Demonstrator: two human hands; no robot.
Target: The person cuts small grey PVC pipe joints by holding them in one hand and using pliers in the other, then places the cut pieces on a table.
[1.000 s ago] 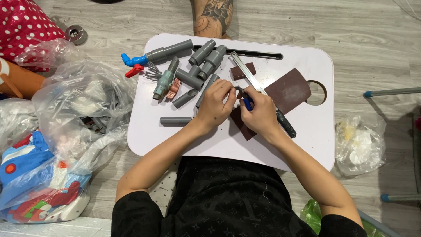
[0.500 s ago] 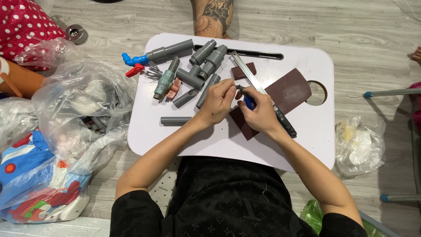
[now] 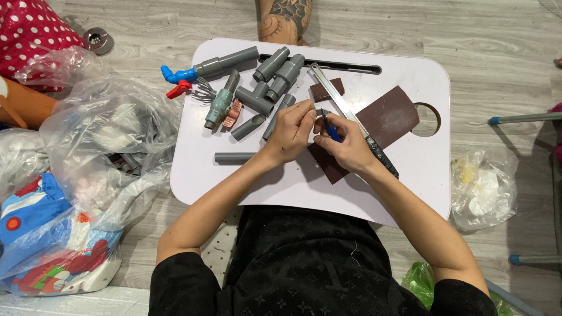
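My left hand and my right hand meet over the middle of a white lap table. A small blue-handled tool sits in my right hand. My left fingertips pinch its grey tip; what the tip is I cannot make out. Under both hands lies a brown sandpaper sheet. A long metal saw with a black handle runs diagonally across the sheet, just beyond my right hand. Several grey pipe pieces and fittings lie left of my left hand.
A blue tap on a grey pipe and a red handle lie at the table's far left. A short grey pipe lies by my left wrist. Clear plastic bags crowd the floor to the left, another bag right. Someone's tattooed leg is beyond the table.
Both hands stay together at the same spot over the sandpaper, with only small finger movements around the blue tool.
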